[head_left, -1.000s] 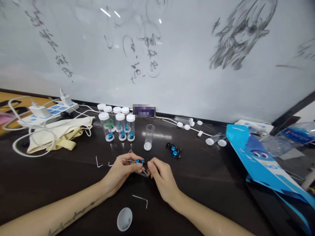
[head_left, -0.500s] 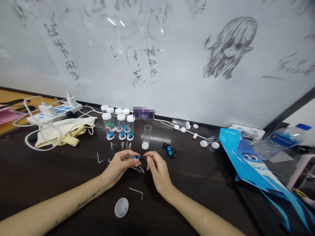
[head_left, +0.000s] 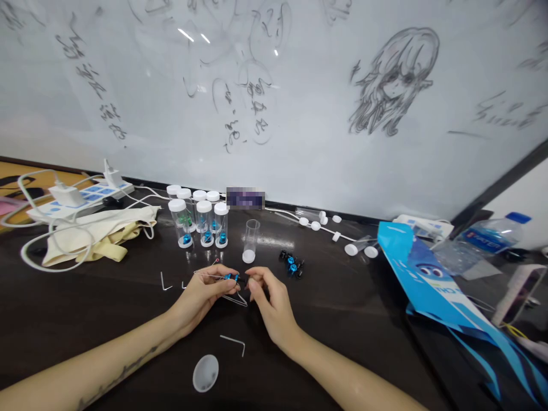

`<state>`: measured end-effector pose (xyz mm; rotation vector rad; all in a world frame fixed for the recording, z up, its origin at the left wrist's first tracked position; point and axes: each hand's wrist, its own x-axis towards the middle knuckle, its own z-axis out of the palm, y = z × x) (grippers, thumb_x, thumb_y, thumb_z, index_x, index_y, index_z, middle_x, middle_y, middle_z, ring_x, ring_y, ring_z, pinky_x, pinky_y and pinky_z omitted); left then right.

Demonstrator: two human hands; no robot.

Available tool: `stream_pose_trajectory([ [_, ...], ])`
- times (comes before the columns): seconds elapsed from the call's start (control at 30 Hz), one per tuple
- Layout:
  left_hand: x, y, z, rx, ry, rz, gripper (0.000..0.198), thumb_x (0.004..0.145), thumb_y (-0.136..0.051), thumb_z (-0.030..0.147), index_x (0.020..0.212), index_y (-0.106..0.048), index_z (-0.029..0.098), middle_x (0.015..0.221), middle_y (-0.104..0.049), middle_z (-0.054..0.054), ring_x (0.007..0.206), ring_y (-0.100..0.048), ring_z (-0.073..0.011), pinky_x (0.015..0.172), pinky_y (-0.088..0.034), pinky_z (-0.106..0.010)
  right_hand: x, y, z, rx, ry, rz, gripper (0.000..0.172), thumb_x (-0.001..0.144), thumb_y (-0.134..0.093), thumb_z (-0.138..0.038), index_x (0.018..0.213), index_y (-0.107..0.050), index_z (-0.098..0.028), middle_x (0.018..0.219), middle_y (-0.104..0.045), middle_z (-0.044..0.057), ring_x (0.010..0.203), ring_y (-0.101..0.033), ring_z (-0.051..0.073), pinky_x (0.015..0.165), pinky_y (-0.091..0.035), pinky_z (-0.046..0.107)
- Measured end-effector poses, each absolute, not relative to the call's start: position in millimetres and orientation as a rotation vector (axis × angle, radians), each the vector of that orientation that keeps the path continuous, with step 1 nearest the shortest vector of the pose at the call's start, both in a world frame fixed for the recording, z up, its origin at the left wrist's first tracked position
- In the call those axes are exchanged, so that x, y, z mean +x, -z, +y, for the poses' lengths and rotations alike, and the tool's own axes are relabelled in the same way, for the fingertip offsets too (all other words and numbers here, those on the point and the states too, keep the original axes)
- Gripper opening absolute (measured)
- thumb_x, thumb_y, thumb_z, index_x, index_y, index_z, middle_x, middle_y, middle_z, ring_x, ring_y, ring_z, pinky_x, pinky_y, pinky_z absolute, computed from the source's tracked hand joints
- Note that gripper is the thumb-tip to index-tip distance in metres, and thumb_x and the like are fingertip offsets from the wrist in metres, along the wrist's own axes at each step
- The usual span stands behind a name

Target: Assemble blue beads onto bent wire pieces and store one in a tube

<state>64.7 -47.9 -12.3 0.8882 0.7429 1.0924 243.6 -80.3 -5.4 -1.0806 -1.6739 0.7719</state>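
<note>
My left hand [head_left: 205, 294] pinches a thin wire piece [head_left: 212, 275] that carries a small blue part [head_left: 233, 277], and more bent wire hangs below the fingers. My right hand [head_left: 269, 299] is closed in a pinch at the blue part's right end; what it grips is too small to make out. Both hands hover just above the dark table [head_left: 107, 308]. An open clear vial [head_left: 250, 241] stands upside down right behind them. A small heap of blue and black parts [head_left: 291, 265] lies to the right of the vial.
Several capped vials [head_left: 199, 222] with blue and green parts stand at the back. Bent metal wires [head_left: 233, 342] [head_left: 164, 282] and a white cap [head_left: 205, 373] lie near my arms. A cloth bag [head_left: 94, 237], power strip [head_left: 72, 197], blue paper bag [head_left: 432, 285] and water bottle [head_left: 488, 240] flank the area.
The view shifted slightly; my hands stay together on the wire and blue part. My right hand's fingers have drawn back in to the part's end after a small gap.
</note>
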Motion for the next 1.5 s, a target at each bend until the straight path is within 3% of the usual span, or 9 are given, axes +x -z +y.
stream_pose_trajectory([
  [0.23, 64.0, 12.2, -50.0, 0.904, -1.064, 0.727, 0.018, 0.068, -0.082, 0.012, 0.084, -0.075, 0.013, 0.074, -0.077, -0.005, 0.069, -0.071, -0.0123, 0.069, -0.055, -0.019, 242.9, 4.3, -79.6, -1.105, -0.775, -1.691, 0.011, 0.093, -0.056, -0.026, 0.095, -0.063, -0.018, 0.076, -0.063, -0.001, 0.070, -0.059, 0.013, 0.067, -0.045, 0.023],
  [0.5, 64.7, 11.9, -51.2, 0.933, -1.058, 0.754, 0.020, 0.065, -0.084, 0.013, 0.083, -0.075, 0.014, 0.072, -0.076, -0.004, 0.068, -0.071, -0.0152, 0.070, -0.056, -0.023, 242.9, 7.1, -77.3, -1.161, -0.867, -1.711, 0.041, 0.100, -0.041, -0.043, 0.072, -0.057, -0.018, 0.061, -0.059, -0.002, 0.056, -0.056, 0.011, 0.060, -0.042, 0.022],
  [0.73, 64.5, 12.1, -48.2, 0.883, -1.116, 0.758, 0.018, 0.068, -0.082, 0.014, 0.084, -0.076, 0.014, 0.071, -0.076, -0.004, 0.069, -0.071, -0.0136, 0.072, -0.055, -0.021, 243.8, 8.0, -79.7, -1.089, -0.774, -1.649, 0.034, 0.103, -0.035, -0.038, 0.108, -0.063, -0.019, 0.081, -0.063, 0.002, 0.065, -0.058, 0.013, 0.067, -0.046, 0.025],
  [1.03, 64.3, 12.8, -49.1, 0.907, -1.078, 0.731, 0.018, 0.067, -0.083, 0.014, 0.084, -0.076, 0.014, 0.074, -0.076, -0.004, 0.066, -0.069, -0.0117, 0.068, -0.054, -0.019, 242.2, 4.4, -81.1, -1.071, -0.724, -1.702, 0.018, 0.091, -0.060, -0.028, 0.107, -0.062, -0.020, 0.084, -0.063, 0.001, 0.072, -0.059, 0.014, 0.067, -0.047, 0.025],
  [1.27, 64.4, 11.4, -50.3, 0.926, -1.057, 0.734, 0.018, 0.067, -0.083, 0.015, 0.084, -0.077, 0.014, 0.073, -0.076, -0.005, 0.066, -0.069, -0.0127, 0.067, -0.054, -0.020, 241.9, 3.9, -81.9, -1.090, -0.682, -1.732, 0.011, 0.091, -0.060, -0.026, 0.098, -0.065, -0.020, 0.081, -0.063, 0.001, 0.072, -0.059, 0.014, 0.068, -0.047, 0.025],
  [1.5, 64.5, 10.0, -51.3, 0.925, -1.074, 0.767, 0.020, 0.064, -0.084, 0.015, 0.083, -0.077, 0.014, 0.071, -0.076, -0.005, 0.067, -0.070, -0.0150, 0.068, -0.055, -0.023, 243.1, 4.5, -80.1, -1.115, -0.813, -1.714, 0.021, 0.096, -0.052, -0.034, 0.092, -0.065, -0.018, 0.070, -0.062, -0.001, 0.064, -0.058, 0.013, 0.063, -0.044, 0.023],
])
